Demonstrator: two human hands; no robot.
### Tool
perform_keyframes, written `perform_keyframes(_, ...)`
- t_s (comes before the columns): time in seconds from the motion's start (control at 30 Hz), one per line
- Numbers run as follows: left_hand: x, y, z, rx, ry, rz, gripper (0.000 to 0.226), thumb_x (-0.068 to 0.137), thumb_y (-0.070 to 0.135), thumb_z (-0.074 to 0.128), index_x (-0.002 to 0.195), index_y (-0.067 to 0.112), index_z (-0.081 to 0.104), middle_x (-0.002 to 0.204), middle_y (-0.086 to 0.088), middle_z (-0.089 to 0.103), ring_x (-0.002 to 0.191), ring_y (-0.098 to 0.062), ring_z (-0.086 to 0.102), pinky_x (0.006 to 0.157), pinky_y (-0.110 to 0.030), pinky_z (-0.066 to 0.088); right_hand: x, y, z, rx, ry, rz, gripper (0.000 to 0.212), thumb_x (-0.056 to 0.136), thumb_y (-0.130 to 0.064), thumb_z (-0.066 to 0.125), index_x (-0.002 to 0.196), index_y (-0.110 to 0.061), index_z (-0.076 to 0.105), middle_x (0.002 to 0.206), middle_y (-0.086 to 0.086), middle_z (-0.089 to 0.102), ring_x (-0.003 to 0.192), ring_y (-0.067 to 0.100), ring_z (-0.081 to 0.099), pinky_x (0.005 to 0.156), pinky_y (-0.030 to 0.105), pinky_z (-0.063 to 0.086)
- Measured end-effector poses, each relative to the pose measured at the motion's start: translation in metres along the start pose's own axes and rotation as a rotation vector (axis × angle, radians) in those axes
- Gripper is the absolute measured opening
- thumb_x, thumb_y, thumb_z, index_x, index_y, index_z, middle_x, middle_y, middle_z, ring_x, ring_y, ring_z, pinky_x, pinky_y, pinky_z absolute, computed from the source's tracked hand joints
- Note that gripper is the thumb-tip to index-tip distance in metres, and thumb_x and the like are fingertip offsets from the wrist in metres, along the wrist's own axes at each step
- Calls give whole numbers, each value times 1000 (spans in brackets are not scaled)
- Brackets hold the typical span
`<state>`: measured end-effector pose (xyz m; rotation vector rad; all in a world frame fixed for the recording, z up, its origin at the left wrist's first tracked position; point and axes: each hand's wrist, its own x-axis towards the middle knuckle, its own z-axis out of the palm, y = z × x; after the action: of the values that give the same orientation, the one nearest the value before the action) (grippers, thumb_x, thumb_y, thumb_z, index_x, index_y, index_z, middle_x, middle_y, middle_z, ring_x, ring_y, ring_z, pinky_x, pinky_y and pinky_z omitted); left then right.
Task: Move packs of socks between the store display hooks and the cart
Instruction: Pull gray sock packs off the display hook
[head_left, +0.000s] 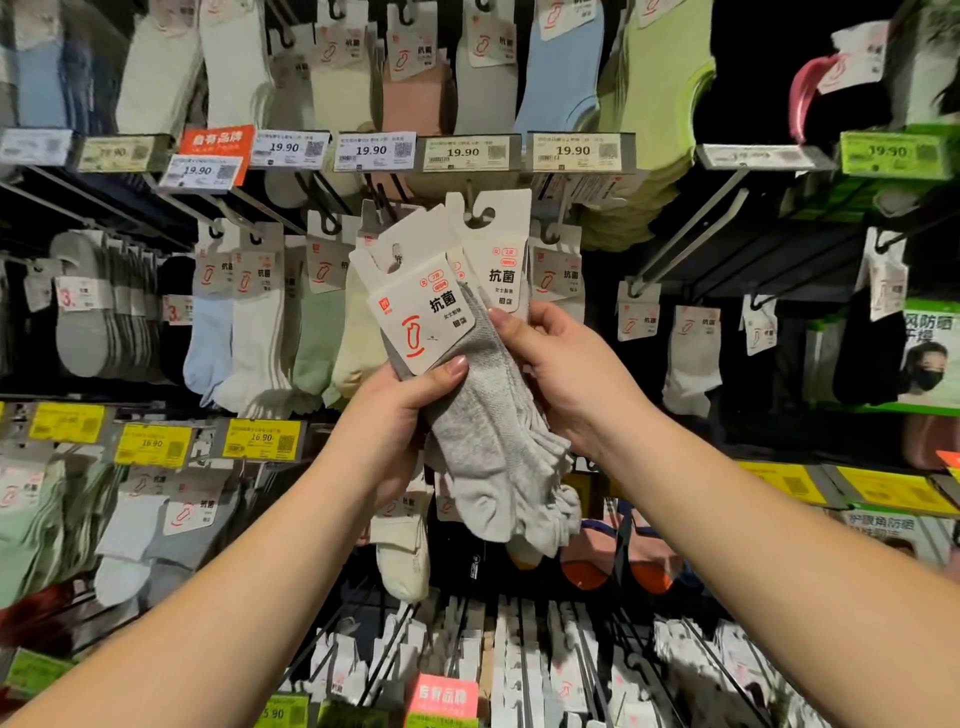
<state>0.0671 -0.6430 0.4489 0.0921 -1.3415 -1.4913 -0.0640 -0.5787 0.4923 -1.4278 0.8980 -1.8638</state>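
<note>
Several packs of grey socks (493, 436) with white card headers are fanned out in front of the display. My left hand (400, 421) grips the front pack from below, thumb pressed on its card. My right hand (561, 374) holds the packs behind it, thumb on the grey fabric. The rearmost card (493, 223) has its hanger slot at a display hook (470, 200) under the 19.90 price tags; whether it hangs on the hook I cannot tell. The cart is not in view.
Rows of hooks carry sock packs in blue, white, green, cream and pink all around. White price tags (462, 151) run above, yellow ones (260, 439) below. Bare metal hooks (685, 234) jut out at the right. Lower racks (519, 660) hold more packs.
</note>
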Motion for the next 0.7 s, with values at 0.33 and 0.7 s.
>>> perform_keyframes(0.33, 9, 5, 6, -204, 37, -21, 46, 71, -5, 60, 114, 9, 66, 98, -7, 77, 87, -22, 74, 75, -34, 62, 2, 8, -4, 136, 73, 44, 25, 104, -21, 53, 124, -8, 62, 107, 15, 76, 96, 30, 74, 81, 43, 62)
perform_keyframes(0.7, 9, 12, 16, -237, 63, 51, 60, 69, -7, 63, 127, 8, 60, 119, -16, 71, 108, -32, 69, 97, -48, 55, 18, 21, 8, 23, 176, -95, 15, 101, -23, 59, 113, -14, 63, 112, 12, 75, 106, 30, 72, 97, 54, 54)
